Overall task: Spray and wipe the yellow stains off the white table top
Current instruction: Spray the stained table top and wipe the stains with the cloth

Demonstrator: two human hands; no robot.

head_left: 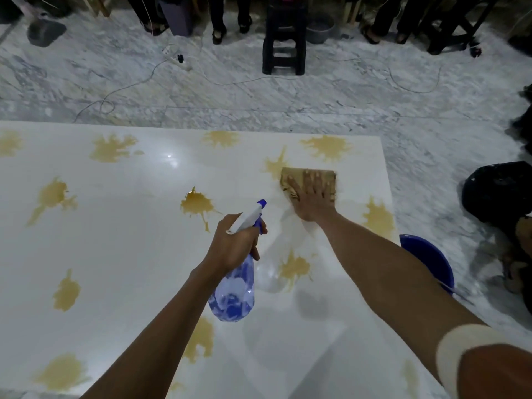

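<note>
The white table top (129,254) carries several yellow splash stains, among them one in the middle (197,204) and one near the right edge (378,217). My left hand (234,243) grips a blue spray bottle (234,292) above the table, nozzle aimed up and to the right. My right hand (312,197) lies flat with fingers spread on a yellow-stained cloth (308,180), pressing it to the table beside a stain (275,165). The patch around the cloth looks wet.
A blue bucket (429,257) stands on the marble floor just off the table's right edge. A black bag (498,191) lies farther right. A black stool (285,38), cables and several people's feet are beyond the table's far edge.
</note>
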